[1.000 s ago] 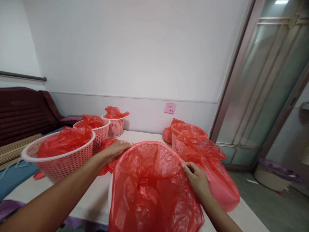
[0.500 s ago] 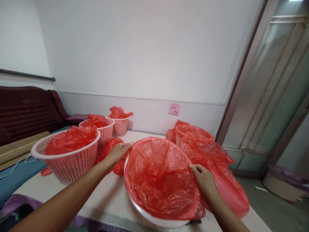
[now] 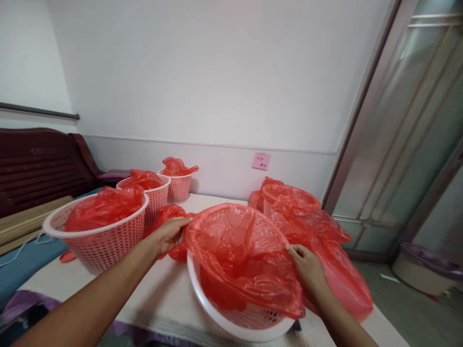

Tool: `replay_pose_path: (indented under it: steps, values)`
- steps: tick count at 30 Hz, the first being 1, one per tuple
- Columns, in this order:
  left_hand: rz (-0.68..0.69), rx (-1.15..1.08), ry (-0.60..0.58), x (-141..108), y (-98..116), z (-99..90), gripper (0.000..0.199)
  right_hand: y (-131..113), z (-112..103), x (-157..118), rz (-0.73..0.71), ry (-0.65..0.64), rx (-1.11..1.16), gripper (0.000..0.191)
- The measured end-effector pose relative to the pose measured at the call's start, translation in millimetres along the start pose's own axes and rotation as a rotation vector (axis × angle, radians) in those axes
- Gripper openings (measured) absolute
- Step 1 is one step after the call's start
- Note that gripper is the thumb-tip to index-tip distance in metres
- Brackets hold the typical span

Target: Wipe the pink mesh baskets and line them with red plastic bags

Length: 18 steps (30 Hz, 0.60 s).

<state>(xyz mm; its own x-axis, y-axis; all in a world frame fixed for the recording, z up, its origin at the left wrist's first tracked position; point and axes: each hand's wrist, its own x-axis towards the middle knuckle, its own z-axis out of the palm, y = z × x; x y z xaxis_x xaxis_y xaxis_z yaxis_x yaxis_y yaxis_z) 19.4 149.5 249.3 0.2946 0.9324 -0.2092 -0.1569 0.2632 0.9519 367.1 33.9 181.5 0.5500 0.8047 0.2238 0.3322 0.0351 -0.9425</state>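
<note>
I am pinching the red bag [image 3: 249,241] with both hands, thumb against fingers: the left hand [image 3: 169,236] is clamping its edge at ten o'clock of the white basket [image 3: 217,315], the right hand [image 3: 307,269] at two. What matters most, I judge, is the bag's near edge: it is sagging inside the basket, leaving the rim showing bare from about nine, through six, round to five. The bag's mouth is stretching longest from ten to four, and the left hand is sitting nearer the bare rim's start. Farther out I am counting four more baskets: a near basket [image 3: 108,248] at nine, a middle basket [image 3: 157,200] and a far basket [image 3: 177,188] towards ten and eleven, these three bearing red wads [image 3: 104,209], one each; and a right basket [image 3: 267,209] standing at one, beside a red heap [image 3: 325,246] whose bags I cannot count. One bundle [image 3: 173,210] is lying behind my left hand; one note [image 3: 261,161] is sticking to the wall at twelve.
</note>
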Motion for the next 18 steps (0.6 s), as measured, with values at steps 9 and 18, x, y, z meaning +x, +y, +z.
replay_pose_path:
  steps: [9,18]
  values:
    - [-0.15,-0.208,-0.085,2,-34,-8.7,0.019,-8,4,0,0.032,0.024,-0.002,0.036]
    - [-0.122,-0.206,-0.02,-17,-29,-4.5,0.034,-7,14,19,0.093,0.081,0.034,0.031]
